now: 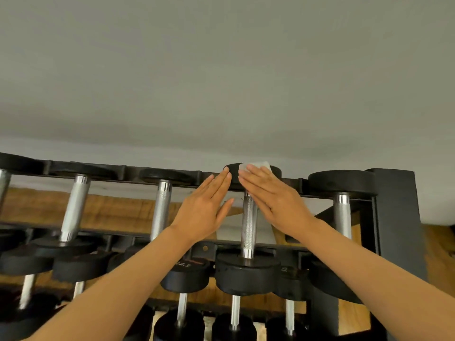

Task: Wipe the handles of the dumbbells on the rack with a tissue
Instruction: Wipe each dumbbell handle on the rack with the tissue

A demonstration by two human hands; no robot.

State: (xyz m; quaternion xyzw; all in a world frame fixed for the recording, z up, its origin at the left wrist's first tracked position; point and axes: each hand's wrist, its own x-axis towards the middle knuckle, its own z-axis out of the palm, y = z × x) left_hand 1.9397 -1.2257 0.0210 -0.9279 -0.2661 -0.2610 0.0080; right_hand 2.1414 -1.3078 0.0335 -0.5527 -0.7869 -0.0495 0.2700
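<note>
A black dumbbell with a knurled silver handle lies on the top shelf of the black rack, its far head against the wall. My right hand lies flat with straight fingers on that far head, pressing a white tissue that shows beyond the fingertips. My left hand is stretched out flat beside it, its fingertips touching the left edge of the same head. Neither hand is on the handle.
More dumbbells lie on the top shelf to the left and to the right. A lower shelf holds several smaller dumbbells. A grey wall rises behind the rack, with wooden floor below.
</note>
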